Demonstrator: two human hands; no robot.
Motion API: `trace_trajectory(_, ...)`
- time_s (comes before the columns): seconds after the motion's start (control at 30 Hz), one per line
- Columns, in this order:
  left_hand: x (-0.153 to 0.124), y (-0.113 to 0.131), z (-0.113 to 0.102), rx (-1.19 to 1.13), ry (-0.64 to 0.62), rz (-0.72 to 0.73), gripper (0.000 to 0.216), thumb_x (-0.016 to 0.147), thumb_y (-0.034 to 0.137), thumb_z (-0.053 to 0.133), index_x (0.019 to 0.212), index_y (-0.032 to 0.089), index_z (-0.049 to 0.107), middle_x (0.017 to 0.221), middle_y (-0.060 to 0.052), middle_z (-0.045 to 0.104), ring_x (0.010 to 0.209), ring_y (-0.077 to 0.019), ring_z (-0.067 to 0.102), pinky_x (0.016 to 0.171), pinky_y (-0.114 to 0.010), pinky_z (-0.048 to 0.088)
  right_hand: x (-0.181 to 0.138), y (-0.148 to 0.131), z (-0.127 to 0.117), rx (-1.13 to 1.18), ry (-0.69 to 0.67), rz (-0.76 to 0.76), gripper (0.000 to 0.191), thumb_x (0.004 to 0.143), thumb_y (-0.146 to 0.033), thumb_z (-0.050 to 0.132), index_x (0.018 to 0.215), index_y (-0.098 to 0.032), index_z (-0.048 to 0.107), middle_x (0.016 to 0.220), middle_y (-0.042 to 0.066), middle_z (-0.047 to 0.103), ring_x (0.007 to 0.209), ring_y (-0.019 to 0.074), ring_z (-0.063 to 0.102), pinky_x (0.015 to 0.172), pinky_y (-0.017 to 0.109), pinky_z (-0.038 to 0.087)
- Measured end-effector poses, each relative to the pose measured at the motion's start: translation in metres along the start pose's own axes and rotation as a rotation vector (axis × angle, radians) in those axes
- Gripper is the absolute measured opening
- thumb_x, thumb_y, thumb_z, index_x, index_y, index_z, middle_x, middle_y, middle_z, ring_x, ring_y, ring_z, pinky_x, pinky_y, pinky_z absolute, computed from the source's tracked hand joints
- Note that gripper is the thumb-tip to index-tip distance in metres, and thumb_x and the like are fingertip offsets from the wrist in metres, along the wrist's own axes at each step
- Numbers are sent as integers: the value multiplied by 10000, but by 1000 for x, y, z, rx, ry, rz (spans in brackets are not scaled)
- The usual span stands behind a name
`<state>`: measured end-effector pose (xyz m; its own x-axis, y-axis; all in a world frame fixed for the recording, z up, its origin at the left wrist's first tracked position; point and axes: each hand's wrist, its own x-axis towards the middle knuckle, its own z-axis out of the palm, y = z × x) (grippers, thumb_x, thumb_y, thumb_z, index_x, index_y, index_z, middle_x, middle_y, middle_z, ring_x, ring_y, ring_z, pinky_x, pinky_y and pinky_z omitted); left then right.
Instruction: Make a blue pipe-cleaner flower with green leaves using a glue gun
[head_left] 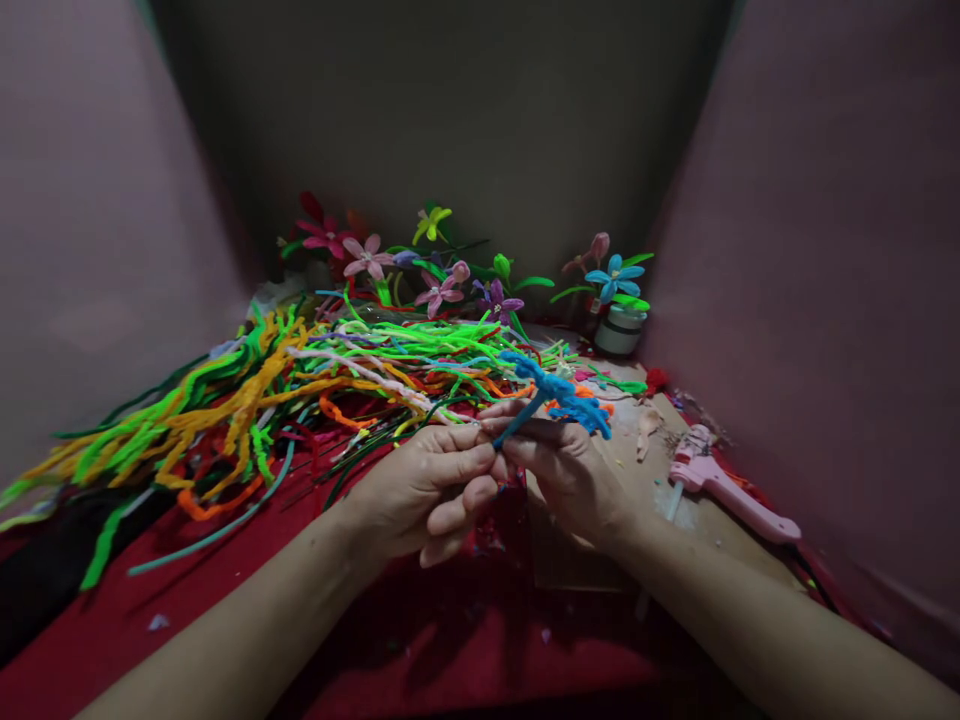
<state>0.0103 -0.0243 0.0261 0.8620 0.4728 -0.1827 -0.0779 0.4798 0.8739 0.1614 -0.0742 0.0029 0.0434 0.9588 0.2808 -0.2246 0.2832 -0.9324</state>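
Between my two hands is a blue pipe-cleaner flower (pixel 555 385), its fuzzy head tilted up to the right and its short stem slanting down to my fingertips. My left hand (pixel 442 490) pinches the lower end of the stem between thumb and forefinger, with the other fingers curled below. From the other side, my right hand (pixel 562 470) closes its thumb and fingers on the same stem. Part of the right fingers is hidden behind the flower. Orange pipe cleaner (pixel 581 400) shows just behind the blue head.
Pipe cleaners (pixel 247 400) in green, yellow, orange and white heap across the left and centre of the red cloth (pixel 97 660). Finished flowers (pixel 367 258) stand behind. On the right, a pink glue gun (pixel 731 485) lies on cardboard (pixel 750 555), near a small pot (pixel 620 330).
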Motion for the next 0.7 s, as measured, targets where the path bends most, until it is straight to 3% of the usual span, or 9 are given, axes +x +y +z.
trace_trajectory(0.07,0,0,0,21,-19,-18,166,812,290,536,734,155,592,420,77,438,225,-24,211,215,-161,284,1,2,1,96,-4,9,173,740,-217,633,888,-272,705,918,-2,668,903,189,569,892,363,399)
trace_trajectory(0.13,1,-2,2,191,63,57,212,830,317,508,721,157,595,459,56,478,253,-37,297,262,-169,313,1,4,3,128,24,21,171,752,-202,615,890,-262,696,837,-9,665,820,175,576,858,356,413)
trace_trajectory(0.23,2,-10,4,692,351,369,179,812,315,543,779,171,643,622,-6,607,487,-101,544,477,-195,430,3,3,3,100,93,20,110,764,-222,607,831,-230,693,774,-4,655,768,172,571,830,349,422)
trace_trajectory(0.3,4,-18,1,1008,513,572,168,783,285,582,897,197,669,796,-44,660,722,-157,606,670,-230,452,3,3,4,65,143,-6,97,761,-247,612,807,-222,693,784,6,664,787,185,573,825,354,429)
trace_trajectory(0.4,6,-25,-5,1205,554,679,209,814,235,528,967,205,667,862,-58,661,801,-171,598,760,-247,418,4,2,5,41,179,-50,101,754,-256,622,819,-234,697,794,6,679,792,193,582,806,360,445)
trace_trajectory(0.53,7,-21,-2,1038,547,624,180,821,211,503,860,192,678,688,1,598,637,-115,519,647,-202,394,1,-3,7,-19,194,-19,119,749,-263,641,841,-233,710,825,9,688,802,190,592,821,362,442)
trace_trajectory(0.7,5,-9,9,563,418,363,176,780,276,569,684,148,641,520,39,439,456,-59,327,433,-170,263,0,-6,1,-104,165,39,172,754,-324,638,864,-223,724,875,23,674,856,200,570,816,353,427)
